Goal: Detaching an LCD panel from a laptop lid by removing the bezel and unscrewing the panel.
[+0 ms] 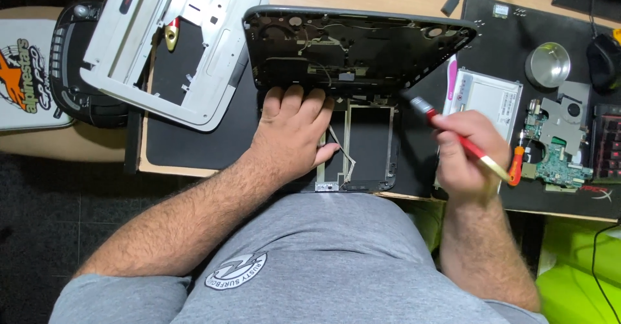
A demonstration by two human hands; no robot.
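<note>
Left hand [294, 130] lies flat, open, pinning the laptop shell [352, 45]; right hand [469, 152] grips a brush [453, 133]. Careless bristles could snag its loose cables.

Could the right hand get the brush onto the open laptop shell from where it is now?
Probably yes. The right hand holds the red-handled brush with its bristles just off the open laptop shell, and nothing lies between them. The left hand presses farther left.

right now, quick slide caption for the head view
Left hand steadies an opened black laptop shell while the right hand holds a red-handled brush beside it.
</note>
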